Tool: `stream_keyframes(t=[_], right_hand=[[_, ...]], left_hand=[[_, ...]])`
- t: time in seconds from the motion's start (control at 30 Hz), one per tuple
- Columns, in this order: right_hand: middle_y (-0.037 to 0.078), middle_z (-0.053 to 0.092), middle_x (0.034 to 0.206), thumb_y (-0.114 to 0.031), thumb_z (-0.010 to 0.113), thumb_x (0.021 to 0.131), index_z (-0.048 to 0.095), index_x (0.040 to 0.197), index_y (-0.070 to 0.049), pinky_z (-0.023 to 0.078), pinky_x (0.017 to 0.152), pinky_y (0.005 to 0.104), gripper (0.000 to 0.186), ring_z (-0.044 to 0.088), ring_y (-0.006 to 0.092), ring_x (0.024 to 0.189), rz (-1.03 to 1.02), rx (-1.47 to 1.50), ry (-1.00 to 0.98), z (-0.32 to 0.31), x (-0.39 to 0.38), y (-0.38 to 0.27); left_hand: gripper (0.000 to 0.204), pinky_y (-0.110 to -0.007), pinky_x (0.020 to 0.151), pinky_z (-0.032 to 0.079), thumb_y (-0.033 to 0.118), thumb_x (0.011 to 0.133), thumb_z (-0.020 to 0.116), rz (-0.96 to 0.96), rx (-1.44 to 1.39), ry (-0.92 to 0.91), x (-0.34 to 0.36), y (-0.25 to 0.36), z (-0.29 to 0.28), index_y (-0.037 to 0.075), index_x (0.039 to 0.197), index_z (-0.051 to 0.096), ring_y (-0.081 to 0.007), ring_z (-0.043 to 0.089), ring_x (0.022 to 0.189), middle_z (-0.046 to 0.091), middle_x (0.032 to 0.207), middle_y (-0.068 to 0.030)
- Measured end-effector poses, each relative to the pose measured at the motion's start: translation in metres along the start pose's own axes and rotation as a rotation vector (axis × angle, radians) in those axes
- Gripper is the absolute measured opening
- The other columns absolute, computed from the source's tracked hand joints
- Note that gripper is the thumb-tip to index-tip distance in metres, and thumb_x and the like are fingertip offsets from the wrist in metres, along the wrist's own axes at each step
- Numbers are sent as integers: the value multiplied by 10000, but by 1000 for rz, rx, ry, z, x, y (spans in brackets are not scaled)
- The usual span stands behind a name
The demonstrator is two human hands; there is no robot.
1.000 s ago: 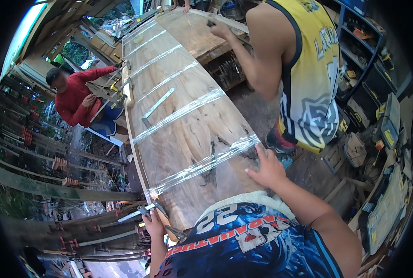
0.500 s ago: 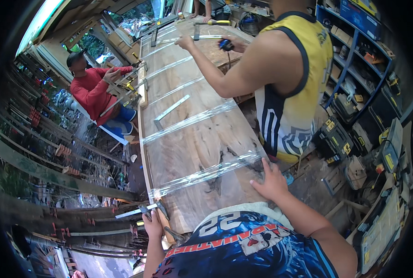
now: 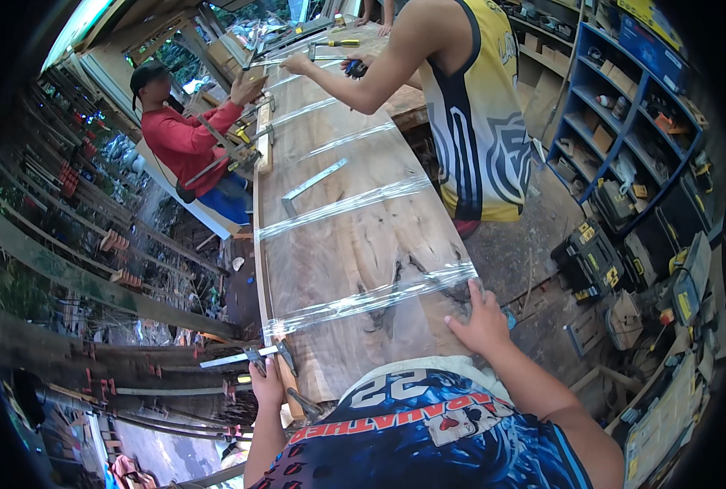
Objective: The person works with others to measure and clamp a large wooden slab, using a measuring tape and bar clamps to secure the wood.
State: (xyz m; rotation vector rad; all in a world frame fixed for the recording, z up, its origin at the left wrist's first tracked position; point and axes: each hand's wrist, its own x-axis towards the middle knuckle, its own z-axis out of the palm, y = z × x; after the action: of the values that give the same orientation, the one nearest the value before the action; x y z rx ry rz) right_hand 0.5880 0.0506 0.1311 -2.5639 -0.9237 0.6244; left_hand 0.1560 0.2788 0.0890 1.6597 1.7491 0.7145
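Note:
A long wooden slab point(image 3: 355, 236) stretches away from me, crossed by shiny clear tape strips point(image 3: 371, 300). At its near left corner my left hand point(image 3: 268, 386) is closed round the lower part of a metal bar clamp point(image 3: 226, 359), whose jaw sits on the slab's edge. My right hand point(image 3: 485, 326) rests on the near right edge, thumb and fingers spread, just below the nearest tape strip. It holds nothing. Mid-slab lies a metal try square point(image 3: 316, 182). A wooden strip point(image 3: 263, 147) is clamped along the left edge.
Across the slab, a person in a yellow jersey point(image 3: 481, 106) holds a blue-black tape measure point(image 3: 355, 68). Someone in a red top point(image 3: 185, 138) handles clamps at the left edge. Blue shelves point(image 3: 591, 122) and a black toolbox point(image 3: 588, 253) stand right; racked bar clamps point(image 3: 118, 240) line the left.
The person in yellow has shifted toward the slab's far end. The person in red has raised their hands near the clamps. My hands keep their places while the view shifts slightly.

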Motion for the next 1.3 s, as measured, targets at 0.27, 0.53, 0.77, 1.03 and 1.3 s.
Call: stream_keyframes(t=[0.27,0.53,0.77,1.03,1.3], right_hand=[[247,487,1363,-564,742,821,285,1614,-139,495,1011,489,1010,557,422,1256,-21,-19,37,2,-1,3],[233,498,1328,-551,754,815,293,1610,-130,497,992,492,1011,562,418,1230,-36,-6,53,4,0,3],[242,487,1365,-550,749,817,290,1613,-128,492,1011,484,1011,549,420,1263,-37,-12,55,4,0,1],[255,476,1397,-549,745,820,284,1616,-129,483,1033,479,1010,539,421,1283,-20,-11,42,2,0,-1],[230,483,1402,-542,742,823,246,1633,-151,475,1038,486,1028,545,406,1281,-10,-10,34,2,-2,-1]], left_hand=[[510,-388,1057,443,265,1052,593,-65,-47,-39,-1,8,0,-42,1433,449,-284,608,1235,629,1335,-199],[536,-392,1089,424,254,1050,589,-65,-9,-5,2,1,2,-67,1449,429,-306,585,1282,604,1374,-232],[582,-390,1015,472,370,1052,583,-10,2,17,10,-24,4,-6,1472,440,-292,637,1184,648,1308,-202],[610,-404,1080,438,309,1040,600,-65,-9,-14,3,-1,1,-74,1472,406,-324,596,1265,595,1385,-243],[629,-398,1041,467,346,1041,597,-38,44,25,5,-12,3,-52,1487,401,-309,631,1216,629,1341,-235]])
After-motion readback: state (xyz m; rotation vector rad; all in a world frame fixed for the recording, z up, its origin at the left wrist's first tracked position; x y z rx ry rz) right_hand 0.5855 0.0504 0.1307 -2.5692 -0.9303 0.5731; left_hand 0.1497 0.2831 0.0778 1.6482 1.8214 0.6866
